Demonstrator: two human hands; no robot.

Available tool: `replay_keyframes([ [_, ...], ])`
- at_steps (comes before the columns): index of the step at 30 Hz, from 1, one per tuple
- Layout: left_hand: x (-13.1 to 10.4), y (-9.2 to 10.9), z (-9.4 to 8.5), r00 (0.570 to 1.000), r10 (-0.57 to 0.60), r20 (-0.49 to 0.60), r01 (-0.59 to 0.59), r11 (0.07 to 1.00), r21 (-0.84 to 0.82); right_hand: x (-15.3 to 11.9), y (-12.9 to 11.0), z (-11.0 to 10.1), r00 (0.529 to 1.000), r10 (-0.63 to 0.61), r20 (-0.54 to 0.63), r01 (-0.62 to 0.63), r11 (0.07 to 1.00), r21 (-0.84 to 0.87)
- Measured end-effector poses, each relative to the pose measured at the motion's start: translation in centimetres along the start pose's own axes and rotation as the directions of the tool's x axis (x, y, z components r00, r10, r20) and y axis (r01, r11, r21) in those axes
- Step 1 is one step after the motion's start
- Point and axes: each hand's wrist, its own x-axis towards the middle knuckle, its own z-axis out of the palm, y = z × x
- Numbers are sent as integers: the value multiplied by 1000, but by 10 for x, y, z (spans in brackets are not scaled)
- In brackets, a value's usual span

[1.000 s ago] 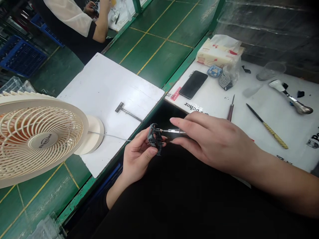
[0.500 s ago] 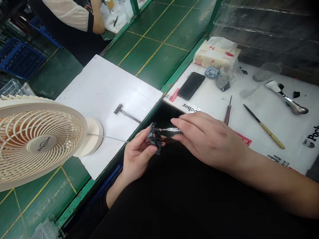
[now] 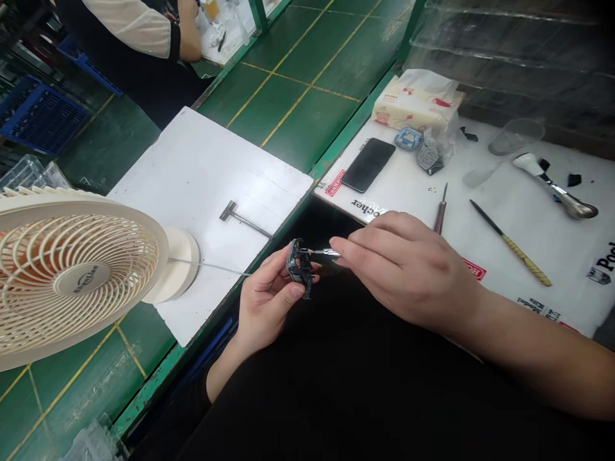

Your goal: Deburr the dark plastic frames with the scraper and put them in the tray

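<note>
Between its thumb and fingers, my left hand [image 3: 269, 294] grips a small dark part [image 3: 298, 269] near the middle of the view. My right hand [image 3: 403, 262] is closed round a silver screwdriver [image 3: 324, 252]; most of the handle is hidden in the fingers. The thin tip of the screwdriver reaches the upper right side of the dark part. Beyond my right hand, a pointed tool with a brown handle [image 3: 439, 218] and a file with a yellow handle [image 3: 523, 259] lie on the white table [image 3: 494, 256].
A cream fan [image 3: 81, 278] stands at left by a white board [image 3: 192, 166] bearing a T-shaped metal tool [image 3: 245, 221]. A phone [image 3: 368, 164], tissue pack [image 3: 416, 102], plastic cup [image 3: 516, 137] and metal tool [image 3: 557, 186] lie at right. A person [image 3: 139, 51] is at upper left.
The fingers of my right hand have shifted and curled further round the screwdriver. The dark part has turned slightly in my left hand, with the screwdriver tip still at it.
</note>
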Motion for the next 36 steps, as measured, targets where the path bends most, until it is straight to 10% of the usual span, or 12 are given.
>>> replay_keyframes([
  [36,-7,-2,-2,999,30,39,-31,999,16,-8,-10,1,997,60,-54,-55,994,93],
])
